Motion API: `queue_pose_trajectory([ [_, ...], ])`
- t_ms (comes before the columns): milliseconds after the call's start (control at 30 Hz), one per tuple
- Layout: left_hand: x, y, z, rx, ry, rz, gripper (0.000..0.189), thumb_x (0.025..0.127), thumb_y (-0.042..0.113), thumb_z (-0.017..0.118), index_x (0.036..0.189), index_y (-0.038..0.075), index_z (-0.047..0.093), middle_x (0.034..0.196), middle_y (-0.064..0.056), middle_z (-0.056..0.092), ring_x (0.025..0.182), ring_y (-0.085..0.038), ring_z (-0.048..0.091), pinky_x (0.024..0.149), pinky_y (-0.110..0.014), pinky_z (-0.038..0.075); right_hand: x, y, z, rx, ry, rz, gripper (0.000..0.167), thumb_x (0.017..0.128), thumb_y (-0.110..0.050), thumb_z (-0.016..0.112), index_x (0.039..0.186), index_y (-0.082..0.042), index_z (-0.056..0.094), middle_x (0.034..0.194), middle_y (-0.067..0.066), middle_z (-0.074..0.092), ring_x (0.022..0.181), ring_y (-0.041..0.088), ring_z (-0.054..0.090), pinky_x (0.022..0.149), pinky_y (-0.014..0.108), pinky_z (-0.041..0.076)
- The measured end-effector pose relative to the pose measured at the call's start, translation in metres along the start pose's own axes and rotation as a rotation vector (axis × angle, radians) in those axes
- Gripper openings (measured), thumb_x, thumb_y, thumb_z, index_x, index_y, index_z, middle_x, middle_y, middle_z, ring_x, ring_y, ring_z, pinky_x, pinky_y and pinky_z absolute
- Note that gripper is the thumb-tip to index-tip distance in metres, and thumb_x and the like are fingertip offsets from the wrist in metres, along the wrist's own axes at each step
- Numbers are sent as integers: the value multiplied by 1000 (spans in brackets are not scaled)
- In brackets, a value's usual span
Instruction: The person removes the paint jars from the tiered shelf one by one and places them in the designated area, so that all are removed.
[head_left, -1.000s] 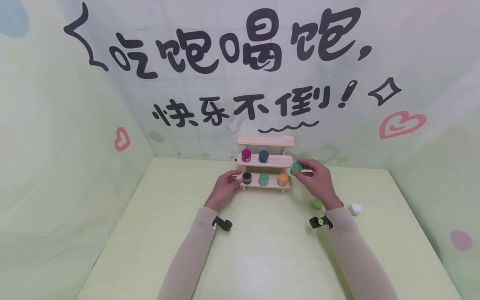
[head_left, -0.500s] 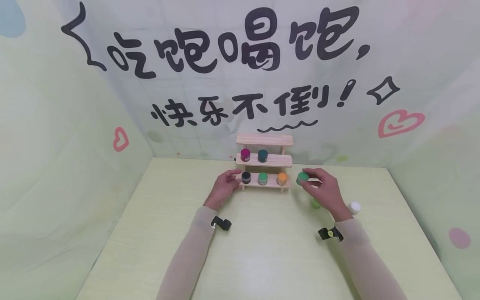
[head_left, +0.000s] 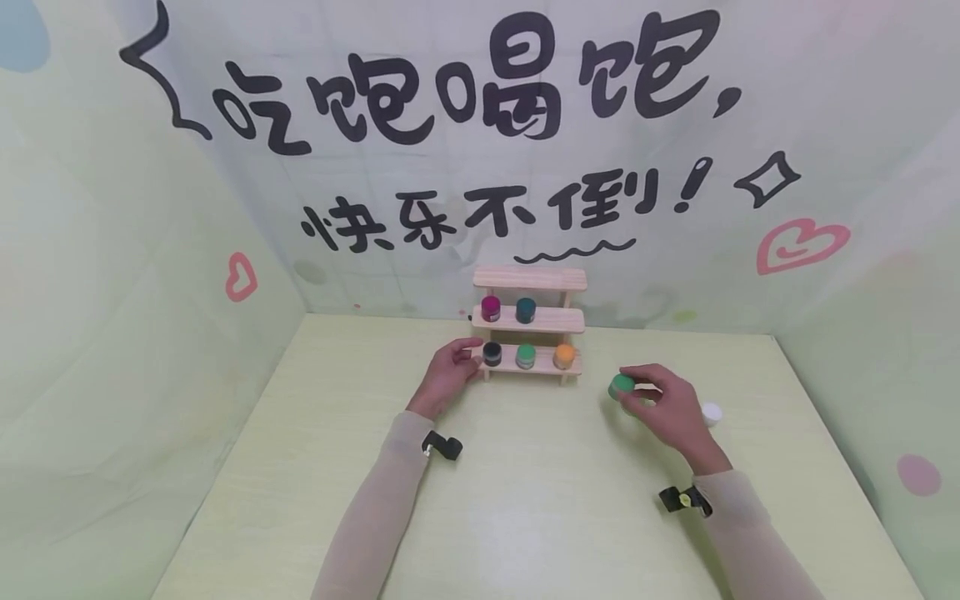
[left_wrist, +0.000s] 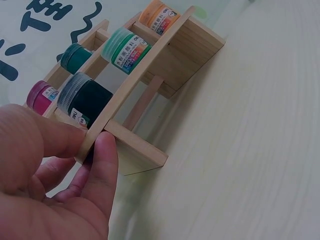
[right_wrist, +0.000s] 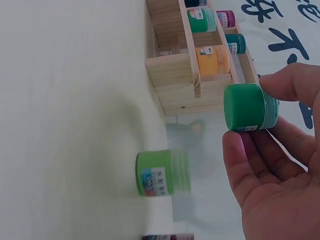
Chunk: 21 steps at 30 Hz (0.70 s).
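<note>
**Green jar [head_left: 621, 386] in the right hand [head_left: 667, 404], apart from the wooden stand [head_left: 558, 320]**

The right thumb [right_wrist: 292, 84] and fingertips [right_wrist: 236, 147] pinch the jar, roughly upright and too squat for a marked long axis; it looks lifted off the table [head_left: 525, 492]; the stand lies beyond it to the left, the orange jar [head_left: 565, 356] at the near end; the left hand [head_left: 448, 367] grips the lowest shelf [head_left: 508, 358] at its far end, so the right is nearer the jar; in the head view the right hand largely hides the light green jar [right_wrist: 154, 172], plain in the right wrist view; there, a dark purplish item [right_wrist: 168, 237] is cut off below, too little showing to identify.
</note>
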<state>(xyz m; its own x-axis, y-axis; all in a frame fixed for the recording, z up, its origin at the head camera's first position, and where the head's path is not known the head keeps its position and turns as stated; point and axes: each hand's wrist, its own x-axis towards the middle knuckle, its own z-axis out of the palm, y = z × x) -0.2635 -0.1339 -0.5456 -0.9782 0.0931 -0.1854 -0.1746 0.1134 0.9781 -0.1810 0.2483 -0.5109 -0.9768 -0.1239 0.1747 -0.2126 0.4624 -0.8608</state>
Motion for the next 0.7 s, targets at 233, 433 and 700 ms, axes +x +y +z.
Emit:
queue_pose_trajectory([
  [233, 0, 0, 0, -2, 0, -7, 40, 100, 9, 69, 139, 15, 67, 120, -13, 65, 100, -17, 67, 90, -27, 64, -20, 9, -9, -19, -21, 65, 44, 96, -14, 78, 136, 0, 66, 130, 23, 68, 93, -3, 72, 78, 16, 62],
  [433, 1, -1, 0, -7, 9, -4, 39, 100, 8, 68, 139, 14, 67, 123, -13, 63, 104, -18, 67, 91, -27, 64, -30, 16, -13, -33, -25, 63, 42, 95, -9, 78, 135, -2, 67, 130, 22, 69, 94, -1, 70, 80, 15, 61],
  [700, 2, -2, 1, -18, 8, -24, 39, 100, 9, 69, 138, 16, 67, 129, -15, 62, 108, -20, 66, 93, -27, 64, -42, 20, -14, -70, -22, 22, 39, 90, -2, 80, 128, 0, 70, 128, 20, 71, 105, -7, 64, 88, 14, 61],
])
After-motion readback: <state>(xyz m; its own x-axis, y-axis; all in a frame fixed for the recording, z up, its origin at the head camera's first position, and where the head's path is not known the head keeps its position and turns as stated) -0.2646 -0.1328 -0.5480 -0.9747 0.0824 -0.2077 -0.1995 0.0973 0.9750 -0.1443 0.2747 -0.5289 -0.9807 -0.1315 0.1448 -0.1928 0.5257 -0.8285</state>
